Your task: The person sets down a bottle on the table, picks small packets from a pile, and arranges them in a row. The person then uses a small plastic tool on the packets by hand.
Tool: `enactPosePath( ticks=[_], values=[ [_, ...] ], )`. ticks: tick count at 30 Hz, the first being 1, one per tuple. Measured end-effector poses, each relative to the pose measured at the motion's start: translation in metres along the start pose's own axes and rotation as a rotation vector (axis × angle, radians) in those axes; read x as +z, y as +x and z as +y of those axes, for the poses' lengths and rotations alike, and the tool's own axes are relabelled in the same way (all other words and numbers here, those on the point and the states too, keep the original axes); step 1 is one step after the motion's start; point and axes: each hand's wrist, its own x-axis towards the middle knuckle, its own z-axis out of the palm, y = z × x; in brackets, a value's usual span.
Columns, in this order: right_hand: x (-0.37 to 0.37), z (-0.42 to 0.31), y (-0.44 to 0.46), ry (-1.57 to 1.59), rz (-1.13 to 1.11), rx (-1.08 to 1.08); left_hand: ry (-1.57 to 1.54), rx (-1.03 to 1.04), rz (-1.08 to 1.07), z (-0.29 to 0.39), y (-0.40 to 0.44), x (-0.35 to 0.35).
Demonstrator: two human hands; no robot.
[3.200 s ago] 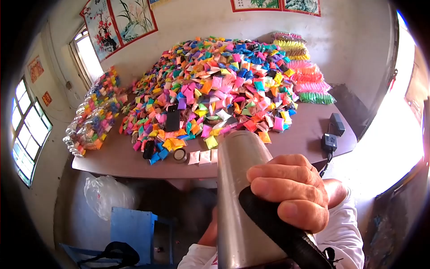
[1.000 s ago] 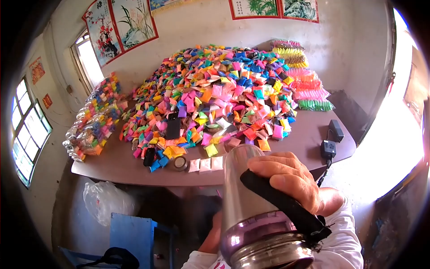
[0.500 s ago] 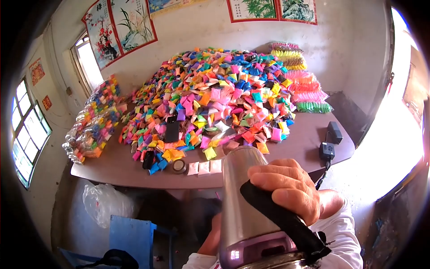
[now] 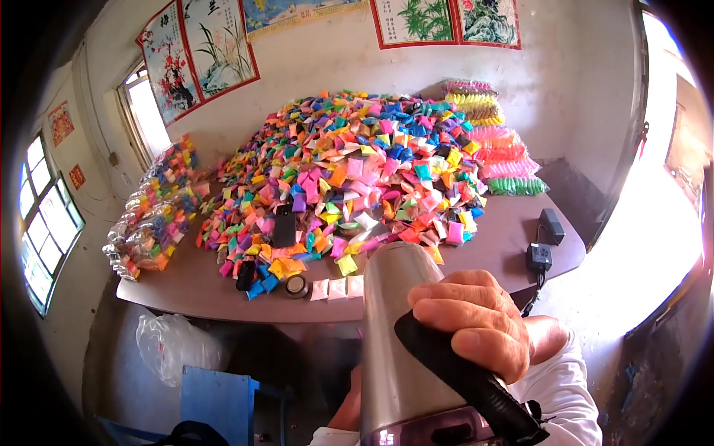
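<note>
My right hand (image 4: 476, 320) is closed around the black handle (image 4: 465, 372) of a large steel thermos mug (image 4: 398, 334). The mug is tilted, its base pointing away over the table's front edge and its near end cut off by the bottom of the view. Of my left arm (image 4: 349, 409) only a strip of bare skin and a white sleeve show; the mug hides the left hand. Beyond the mug, a big heap of small colourful packets (image 4: 364, 171) lies on the brown table (image 4: 513, 245). Three pale packets (image 4: 337, 288) lie in a row near the front edge.
A black phone (image 4: 284, 229) rests on the heap. A round dark-rimmed object (image 4: 296, 285) sits at the front edge. Bagged packets (image 4: 152, 208) stand left, stacked colourful bags (image 4: 502, 149) back right, a black power adapter (image 4: 539, 257) right. Below are a plastic bag (image 4: 175, 346) and blue chair (image 4: 216, 405).
The view has tipped slightly upward, so more of the wall pictures shows. The mug's near rim has dropped out of the frame. My right hand keeps its hold on the handle.
</note>
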Motion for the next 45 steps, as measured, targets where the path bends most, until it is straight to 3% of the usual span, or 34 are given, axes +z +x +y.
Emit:
enactPosePath(
  ticks=[12, 14, 45],
  values=[
    [-0.004, 0.0, 0.007, -0.006, -0.059, -0.026, -0.018, -0.013, -0.009, 0.002, -0.001, -0.005],
    [-0.001, 0.002, 0.01, -0.011, 0.025, -0.066, -0.026, -0.02, -0.012, 0.003, -0.001, -0.006],
    [0.013, 0.002, 0.023, -0.042, 0.217, -0.159, 0.034, -0.028, 0.011, -0.003, 0.001, 0.0]
  ],
)
